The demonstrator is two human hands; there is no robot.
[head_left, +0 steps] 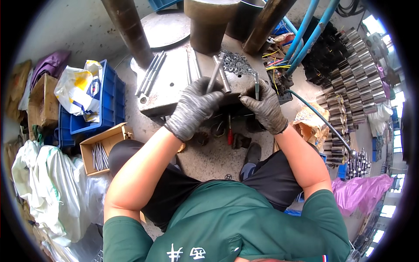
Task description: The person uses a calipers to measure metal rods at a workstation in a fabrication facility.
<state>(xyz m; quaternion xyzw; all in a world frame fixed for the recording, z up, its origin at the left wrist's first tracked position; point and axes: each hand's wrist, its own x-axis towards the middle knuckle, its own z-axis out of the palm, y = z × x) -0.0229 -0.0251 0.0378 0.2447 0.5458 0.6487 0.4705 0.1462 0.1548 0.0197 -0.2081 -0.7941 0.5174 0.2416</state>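
Observation:
My left hand [195, 104], in a grey work glove, is closed on a slim metal rod [214, 77] at the front edge of the metal press table [174, 97]. A second, thicker metal rod [224, 77] slants right beside it; whether my fingers touch it, I cannot tell. My right hand [266, 107], gloved alike, grips a slim metal tool [256, 89] pointing up, its exact kind unclear. Just beyond its tip spreads a pile of small dark metal rings [238, 63]. Several metal rods [151, 75] lie at the table's left, and more rods [195, 64] lie nearer the middle.
Steel columns [128, 30] and a thick press ram [208, 26] rise from the table. Blue crates [114, 94] and an open carton of thin rods [89, 149] stand left. Stacked metal cylinders [355, 78] and blue hoses [301, 37] are at right. A red-handled tool [230, 136] shows below.

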